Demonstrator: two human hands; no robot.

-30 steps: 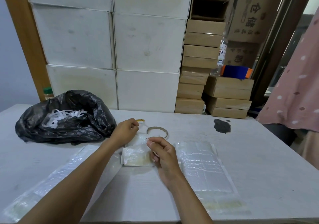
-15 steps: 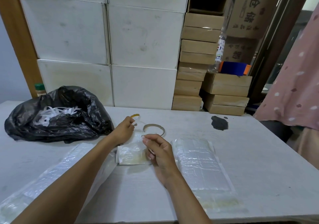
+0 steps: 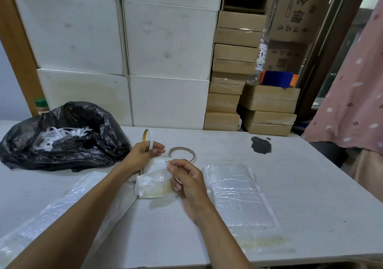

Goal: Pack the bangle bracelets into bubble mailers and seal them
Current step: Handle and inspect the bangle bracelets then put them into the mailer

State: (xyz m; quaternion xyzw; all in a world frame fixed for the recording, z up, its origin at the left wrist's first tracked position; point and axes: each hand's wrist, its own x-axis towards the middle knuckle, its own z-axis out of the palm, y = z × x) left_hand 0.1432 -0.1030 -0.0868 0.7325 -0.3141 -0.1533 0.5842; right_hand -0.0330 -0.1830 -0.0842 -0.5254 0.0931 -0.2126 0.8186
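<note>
My left hand [image 3: 143, 154] grips a narrow ring with a white outside and a yellow inside [image 3: 148, 137], held upright above the table. My right hand [image 3: 184, 180] pinches the top edge of a small clear bubble mailer [image 3: 154, 186] that lies on the white table [image 3: 310, 185] between my hands. A grey bangle [image 3: 182, 153] lies flat on the table just beyond the mailer, apart from both hands.
A stack of clear bubble mailers [image 3: 238, 196] lies right of my right hand; a long clear bag [image 3: 62, 208] lies under my left forearm. A black bin bag with white strips [image 3: 62, 136] sits at the left. Cardboard and white boxes [image 3: 165, 61] wall the back. A person's pink dotted garment [image 3: 352, 82] stands at right.
My left hand has lifted the white and yellow ring higher and turned it upright. My right hand has moved slightly along the mailer's top edge.
</note>
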